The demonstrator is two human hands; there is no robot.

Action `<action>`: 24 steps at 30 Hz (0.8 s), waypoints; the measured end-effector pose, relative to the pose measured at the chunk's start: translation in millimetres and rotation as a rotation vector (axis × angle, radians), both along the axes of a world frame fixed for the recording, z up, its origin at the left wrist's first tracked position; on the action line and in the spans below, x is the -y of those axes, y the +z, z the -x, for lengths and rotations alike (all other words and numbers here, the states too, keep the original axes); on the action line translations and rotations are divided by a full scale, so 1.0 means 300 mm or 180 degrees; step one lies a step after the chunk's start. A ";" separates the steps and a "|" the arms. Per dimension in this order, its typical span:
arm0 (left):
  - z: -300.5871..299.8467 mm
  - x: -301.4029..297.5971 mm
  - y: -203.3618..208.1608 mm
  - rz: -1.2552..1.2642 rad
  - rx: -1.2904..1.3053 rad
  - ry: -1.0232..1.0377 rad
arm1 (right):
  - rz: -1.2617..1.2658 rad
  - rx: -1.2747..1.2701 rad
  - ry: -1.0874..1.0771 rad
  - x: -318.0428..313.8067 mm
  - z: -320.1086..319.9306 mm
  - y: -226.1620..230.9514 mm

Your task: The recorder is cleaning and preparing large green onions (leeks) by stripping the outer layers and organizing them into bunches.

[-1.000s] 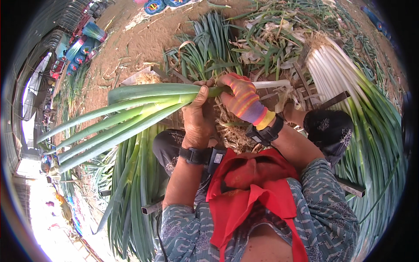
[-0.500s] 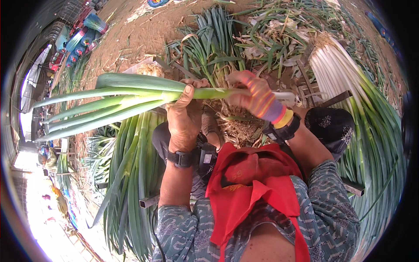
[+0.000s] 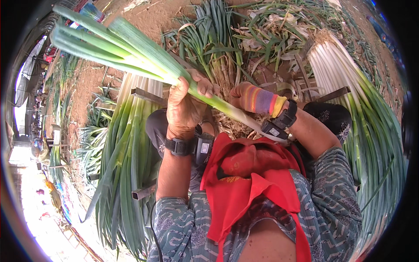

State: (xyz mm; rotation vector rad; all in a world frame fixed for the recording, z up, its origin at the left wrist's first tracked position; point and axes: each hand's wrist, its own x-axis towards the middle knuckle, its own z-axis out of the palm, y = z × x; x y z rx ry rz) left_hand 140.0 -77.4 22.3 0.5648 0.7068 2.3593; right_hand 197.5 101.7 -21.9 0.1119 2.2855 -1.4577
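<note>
A long green onion stalk [image 3: 131, 48] runs from the upper left down to the centre, its green leaves fanning out at the far end and its pale shank [image 3: 235, 111] near my chest. My left hand [image 3: 185, 102] is bare and wrapped around the stalk's middle. My right hand [image 3: 255, 98], in a striped multicoloured glove, grips the white part lower down. Both wrists carry black bands. A red cloth [image 3: 248, 174] hangs in front of my patterned shirt.
A stack of green onions [image 3: 126, 157] lies on metal bars at my left; another cleaned stack with white shanks [image 3: 349, 91] lies at my right. An untrimmed bunch [image 3: 214, 48] and loose leaf scraps [image 3: 275, 26] cover the dirt ahead.
Both hands have swung the stalk so its leafy end rose from pointing left to pointing up and left; my left hand slid along it, closer to the camera.
</note>
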 end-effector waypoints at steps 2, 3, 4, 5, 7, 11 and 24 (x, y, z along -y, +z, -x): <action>0.006 0.000 -0.006 -0.0092 -0.0198 -0.0076 | -0.0801 -0.0363 0.0322 -0.048 -0.006 -0.078; 0.011 0.004 0.002 -0.0092 -0.0184 -0.0072 | -0.1595 -0.0752 0.0657 -0.068 -0.013 -0.102; 0.017 0.016 0.017 -0.0102 -0.0117 -0.0039 | -0.2006 -0.0934 0.0741 -0.089 -0.026 -0.137; 0.022 0.034 0.036 -0.0106 -0.0056 0.0011 | -0.1993 -0.0935 0.0766 -0.105 -0.040 -0.161; 0.034 0.063 0.061 0.0139 -0.0090 0.0203 | -0.2573 -0.0349 0.0886 -0.149 -0.074 -0.211; 0.079 0.134 0.103 0.0301 -0.0098 0.0692 | -0.2953 0.0081 0.0643 -0.322 -0.153 -0.455; 0.264 0.451 0.156 0.0399 0.0226 0.2277 | 0.0791 -0.1476 -0.1363 -0.386 -0.204 -0.274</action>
